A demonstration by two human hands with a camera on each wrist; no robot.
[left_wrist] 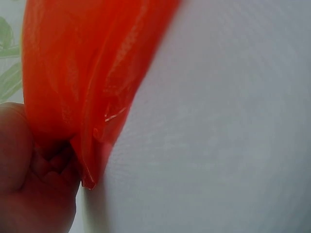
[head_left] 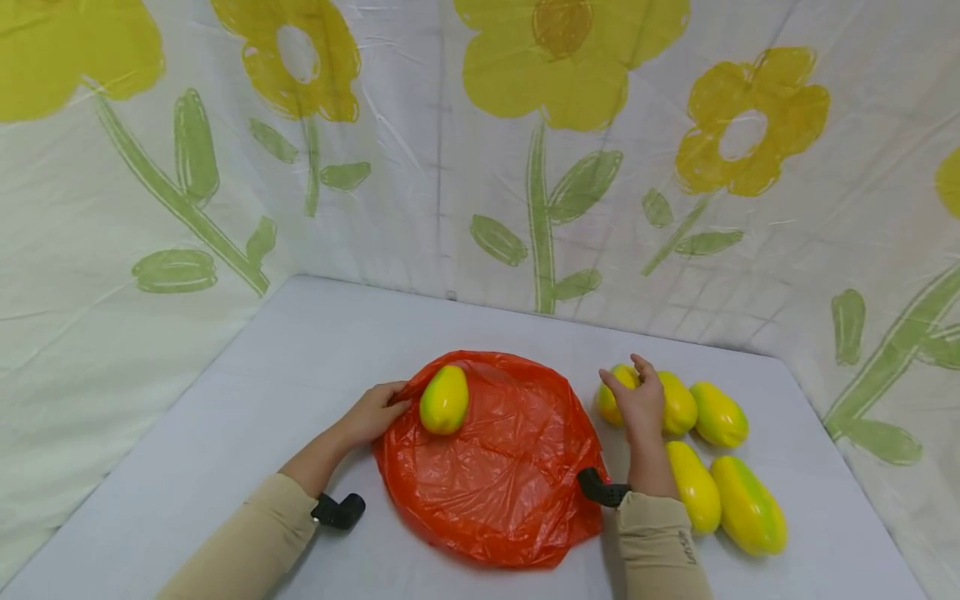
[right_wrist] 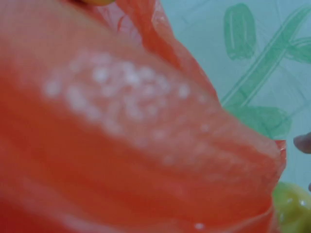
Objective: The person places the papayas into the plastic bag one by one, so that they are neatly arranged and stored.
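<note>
A red plastic bag (head_left: pixel 510 475) lies spread open on the table, with one yellow-green papaya (head_left: pixel 445 402) inside near its left rim. My left hand (head_left: pixel 375 412) grips the bag's left edge; in the left wrist view its fingers curl at the gathered red plastic (left_wrist: pixel 87 82). To the right of the bag, my right hand (head_left: pixel 641 408) hovers at a papaya (head_left: pixel 611 404), thumb and fingers spread apart. Part of that fruit is hidden behind the hand, and contact cannot be told. Red plastic (right_wrist: pixel 146 155) fills most of the right wrist view.
Beside and behind the right forearm lie more papayas, among them one (head_left: pixel 720 414) at the back and one (head_left: pixel 750 504) nearer the front. The white table (head_left: pixel 300 350) meets a flower-printed curtain (head_left: pixel 420 208) at the back and sides.
</note>
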